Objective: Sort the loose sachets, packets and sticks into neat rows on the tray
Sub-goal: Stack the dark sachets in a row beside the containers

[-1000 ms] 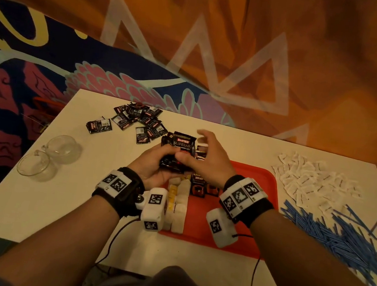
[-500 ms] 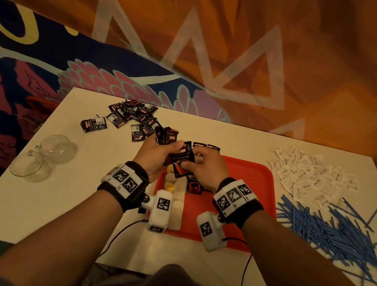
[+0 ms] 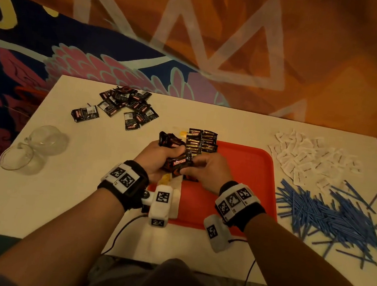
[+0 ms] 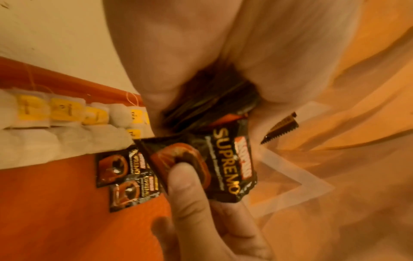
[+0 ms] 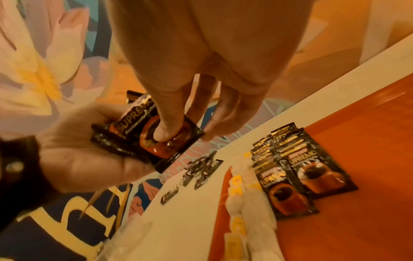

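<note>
Head view: over the last second the bundle of sachets [image 3: 171, 142] has been brought down from above the tray's far edge to just over the tray [image 3: 247, 174], near its left side, and the top sachet [image 3: 181, 163] has been drawn half clear of it. This is judged to mean that one more sachet is about to be added to the rows [image 3: 200, 142] at the tray's far-left corner. The left hand [image 3: 157, 160] is held palm-up over the tray's left edge, its grip closed round the bundle. The right hand [image 3: 205, 171] is held over the tray beside it, knuckles up, its grip pinching the top sachet. Left of the tray, on the table [image 3: 57, 198], a loose pile [image 3: 125, 106] waits unsorted; right of the tray, white packets [image 3: 311, 158] and blue sticks [image 3: 330, 215] lie in heaps.

Left wrist view: the top sachet [image 4: 214, 164] is seen pinched under the right thumb [image 4: 190, 190], while the bundle [image 4: 212, 104] is clamped in the left palm. Two sachets [image 4: 127, 176] lie flat on the tray [image 4: 55, 211], beside the tea bags [image 4: 67, 123] along its edge.

Right wrist view: the thumb [image 5: 165, 109] is pressed on the sachet [image 5: 161, 137], the fingers curled beneath it. The rows [image 5: 297, 176] lie on the tray [image 5: 357, 229] below.
</note>
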